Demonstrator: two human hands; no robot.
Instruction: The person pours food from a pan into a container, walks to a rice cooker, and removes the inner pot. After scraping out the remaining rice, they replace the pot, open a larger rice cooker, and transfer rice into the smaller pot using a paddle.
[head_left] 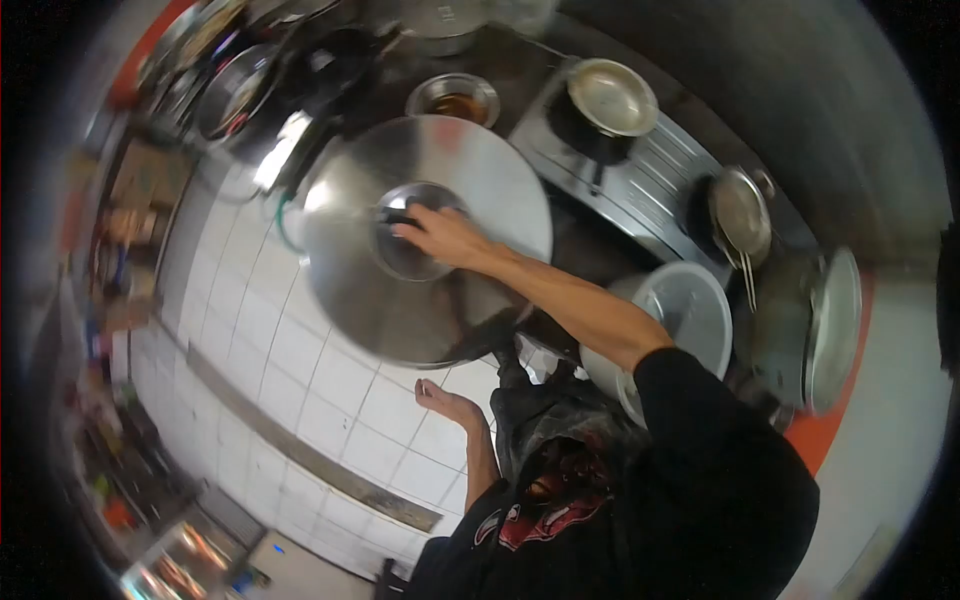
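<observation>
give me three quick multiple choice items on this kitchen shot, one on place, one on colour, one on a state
1. Where is the right hand?
A. on the handle at the centre of the big metal lid
B. on the white bucket
C. on the floor tiles

2. What colour is the sleeve on that arm?
A. white
B. black
C. yellow

3. What is the left hand doing?
A. gripping a spoon
B. holding a pan
C. hanging free, holding nothing

Answers: 1 A, its fingers rest on the lid's middle handle; 2 B, the sleeve is dark black; 3 C, no object is in its grip.
</observation>
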